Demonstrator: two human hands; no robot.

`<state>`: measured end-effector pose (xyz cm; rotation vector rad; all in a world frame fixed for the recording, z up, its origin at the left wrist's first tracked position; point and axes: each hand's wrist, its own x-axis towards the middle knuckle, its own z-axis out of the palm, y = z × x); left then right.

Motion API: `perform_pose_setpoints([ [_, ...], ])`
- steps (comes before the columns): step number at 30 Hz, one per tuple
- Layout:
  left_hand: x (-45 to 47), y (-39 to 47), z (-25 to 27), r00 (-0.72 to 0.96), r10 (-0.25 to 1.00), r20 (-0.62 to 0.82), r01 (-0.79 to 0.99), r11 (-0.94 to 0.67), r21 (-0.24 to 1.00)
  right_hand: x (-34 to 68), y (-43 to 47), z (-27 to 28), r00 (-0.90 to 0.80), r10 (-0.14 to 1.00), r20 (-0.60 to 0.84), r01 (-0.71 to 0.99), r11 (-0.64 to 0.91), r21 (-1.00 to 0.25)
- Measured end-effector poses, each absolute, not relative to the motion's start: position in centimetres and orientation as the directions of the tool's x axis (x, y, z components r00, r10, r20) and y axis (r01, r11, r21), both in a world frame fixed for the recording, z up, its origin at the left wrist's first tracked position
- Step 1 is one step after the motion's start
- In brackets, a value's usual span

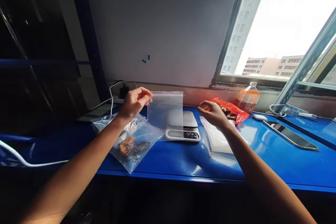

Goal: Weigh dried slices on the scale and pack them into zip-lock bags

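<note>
My left hand (133,103) pinches the top corner of an empty clear zip bag (165,112), which hangs upright in front of a small digital kitchen scale (185,130). My right hand (214,113) hovers just right of the scale with fingers loosely curled, holding nothing, above a stack of flat clear bags (217,140). Behind that hand lies an open red bag (231,110) with brown dried pieces inside. Under my left forearm lie filled clear bags (131,145) holding brown pieces.
The blue table (183,162) runs along a grey wall under a window. An orange drink bottle (248,99) stands at the back right. A phone (290,134) lies flat to the right, with white cables (283,110) near it. A charger and white cable (115,91) sit at the back left.
</note>
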<state>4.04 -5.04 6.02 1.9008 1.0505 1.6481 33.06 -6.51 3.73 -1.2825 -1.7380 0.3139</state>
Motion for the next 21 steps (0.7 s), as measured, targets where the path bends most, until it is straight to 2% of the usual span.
perform_pose_setpoints([
  [2,3.7,-4.6,6.1,-0.033,0.787,0.617,0.132,-0.608,0.783,32.5,-6.9,3.7,-0.074,0.862,0.501,0.465,0.474,-0.748],
  [3,3.8,-4.7,6.0,-0.004,0.805,0.593,0.08,-0.591,0.803,32.0,-7.2,3.6,-0.123,0.86,0.495,0.376,0.502,-0.779],
  [6,5.3,-5.8,5.5,0.197,0.814,0.546,0.024,-0.561,0.827,30.0,-8.3,3.4,-0.214,0.829,0.516,0.201,0.555,-0.807],
  [9,6.7,-7.4,5.3,0.354,0.781,0.515,0.093,-0.578,0.811,28.9,-9.4,3.8,-0.136,0.798,0.587,0.1,0.6,-0.793],
  [12,6.5,-7.9,5.5,0.478,0.764,0.433,0.304,-0.607,0.734,30.7,-10.1,5.3,0.016,0.77,0.638,0.016,0.637,-0.77],
  [14,5.7,-7.4,5.6,0.549,0.778,0.304,0.537,-0.608,0.585,33.7,-10.0,6.2,0.139,0.772,0.62,0.082,0.615,-0.784],
  [16,4.8,-6.4,5.4,0.574,0.806,0.144,0.72,-0.58,0.381,37.4,-9.2,6.4,0.209,0.824,0.527,0.214,0.487,-0.847],
  [19,3.9,-4.8,4.6,0.606,0.794,-0.058,0.785,-0.583,0.21,42.6,-7.3,5.2,0.092,0.941,0.325,0.456,0.251,-0.854],
  [20,3.8,-4.5,4.3,0.622,0.776,-0.106,0.778,-0.598,0.191,43.8,-6.7,4.6,0.057,0.961,0.27,0.541,0.197,-0.818],
  [21,3.8,-4.2,4.0,0.635,0.759,-0.141,0.771,-0.611,0.18,44.8,-6.1,4.0,0.084,0.957,0.278,0.627,0.166,-0.761],
])
